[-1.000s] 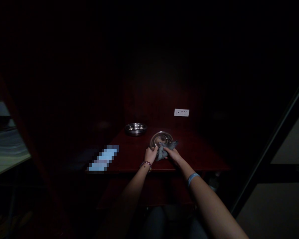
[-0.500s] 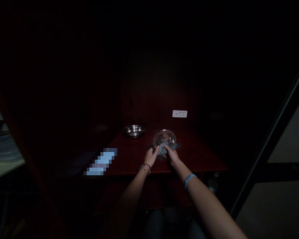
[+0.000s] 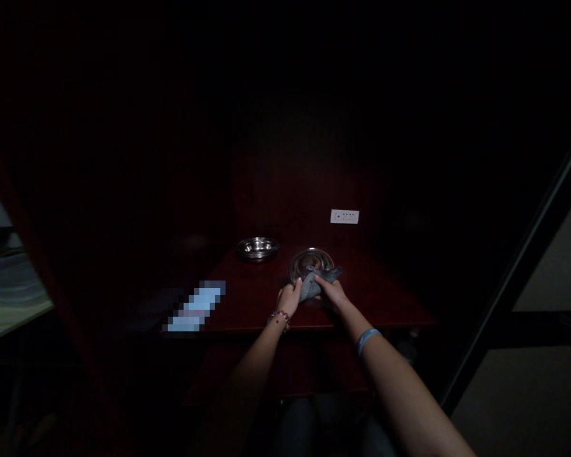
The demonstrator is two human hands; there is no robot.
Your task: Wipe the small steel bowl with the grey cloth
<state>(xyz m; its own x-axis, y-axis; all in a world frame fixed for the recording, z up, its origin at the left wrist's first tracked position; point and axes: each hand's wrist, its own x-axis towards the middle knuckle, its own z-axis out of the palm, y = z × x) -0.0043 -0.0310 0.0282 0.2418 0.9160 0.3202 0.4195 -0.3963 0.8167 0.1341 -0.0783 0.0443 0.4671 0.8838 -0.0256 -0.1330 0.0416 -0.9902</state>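
A round, shiny steel bowl (image 3: 294, 263) is tilted toward me over the table's near half. My left hand (image 3: 289, 299) is closed at its near left rim, with the thumb up against a grey cloth (image 3: 309, 289). The cloth is bunched over the near edge of the bowl. My right hand (image 3: 333, 293) pinches the cloth at the bowl's near right side, thumb on top. Fingers under the bowl and cloth are mostly hidden. Behind and to the left, a stack of steel bowls (image 3: 257, 249) stands on the table.
The dark red table (image 3: 375, 285) meets a back wall with a white power socket (image 3: 345, 217). A blurred-out bright screen-like patch (image 3: 197, 308) lies at left. Farther left is a pale shelf (image 3: 14, 320) with stacked clear items. Much of the room is dark.
The held bowl has shifted slightly left. My right hand has moved a little to the right, and the cloth's folds have changed shape. The stacked bowls remain in place.
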